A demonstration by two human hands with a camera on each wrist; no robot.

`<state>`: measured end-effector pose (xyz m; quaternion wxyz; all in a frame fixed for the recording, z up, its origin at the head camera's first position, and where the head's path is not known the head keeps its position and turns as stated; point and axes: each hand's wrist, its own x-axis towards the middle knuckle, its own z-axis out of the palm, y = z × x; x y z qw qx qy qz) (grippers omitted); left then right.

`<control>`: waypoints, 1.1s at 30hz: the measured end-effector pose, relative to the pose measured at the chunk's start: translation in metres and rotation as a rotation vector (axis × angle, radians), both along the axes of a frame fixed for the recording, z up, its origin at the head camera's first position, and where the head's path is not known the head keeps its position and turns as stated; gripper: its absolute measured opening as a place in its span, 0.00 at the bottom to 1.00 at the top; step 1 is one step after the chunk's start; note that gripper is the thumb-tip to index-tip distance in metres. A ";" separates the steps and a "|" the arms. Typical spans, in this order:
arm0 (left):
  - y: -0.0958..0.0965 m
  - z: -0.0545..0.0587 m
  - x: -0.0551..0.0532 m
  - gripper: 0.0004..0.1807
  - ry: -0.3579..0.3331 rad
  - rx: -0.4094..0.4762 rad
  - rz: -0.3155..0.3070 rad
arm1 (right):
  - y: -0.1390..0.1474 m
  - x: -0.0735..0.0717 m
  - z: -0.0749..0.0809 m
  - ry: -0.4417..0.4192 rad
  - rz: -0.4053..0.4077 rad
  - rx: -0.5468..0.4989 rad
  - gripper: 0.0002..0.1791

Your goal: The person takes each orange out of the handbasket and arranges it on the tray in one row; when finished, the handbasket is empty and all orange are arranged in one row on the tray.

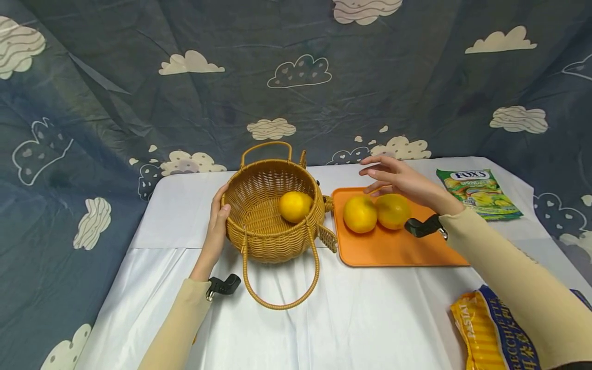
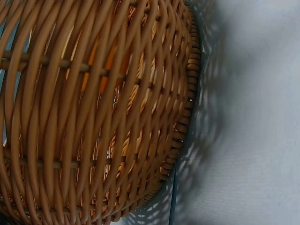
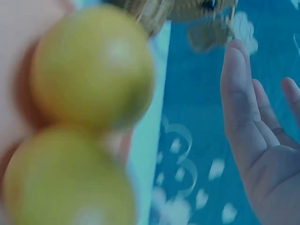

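Note:
A honey-coloured wicker basket [image 1: 270, 246] stands upright, its front handle folded down and its rear one raised. Inside it, toward the right wall, lies a round yellow-orange fruit [image 1: 295, 206]. My left hand [image 1: 214, 232] holds the basket's left side, thumb at the rim. The left wrist view is mostly filled by the woven wall [image 2: 98, 112]; no fingers show there. Two more fruits [image 1: 360, 214] [image 1: 393, 211] sit side by side on an orange tray [image 1: 384, 254]. Above and behind them hovers my right hand [image 1: 401, 180], fingers spread and nothing in its grasp.
A green candy bag [image 1: 478, 195] lies beyond the right end of the tray. At the lower right, a yellow and blue pasta bag [image 1: 481, 329] is partly covered by my right sleeve. White cloth [image 1: 370, 318] covers the table; a cloud-patterned curtain [image 1: 370, 97] hangs behind.

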<state>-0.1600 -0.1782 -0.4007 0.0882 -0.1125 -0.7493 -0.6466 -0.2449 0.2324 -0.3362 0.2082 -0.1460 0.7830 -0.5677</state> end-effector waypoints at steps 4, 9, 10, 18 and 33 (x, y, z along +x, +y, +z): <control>0.000 0.001 0.000 0.32 -0.003 0.002 -0.005 | -0.035 -0.009 0.008 0.020 0.097 -0.036 0.26; 0.000 0.002 -0.001 0.32 -0.002 -0.004 -0.001 | -0.078 -0.018 0.022 0.025 0.223 -0.083 0.25; 0.000 0.002 -0.001 0.32 -0.004 -0.005 0.001 | -0.086 -0.020 0.025 0.026 0.248 -0.084 0.25; 0.002 0.002 -0.001 0.33 -0.021 -0.014 0.005 | -0.130 -0.039 0.033 -0.016 0.424 -0.011 0.24; 0.001 0.004 0.001 0.32 -0.021 -0.029 0.018 | -0.171 -0.054 0.041 -0.220 0.536 0.248 0.28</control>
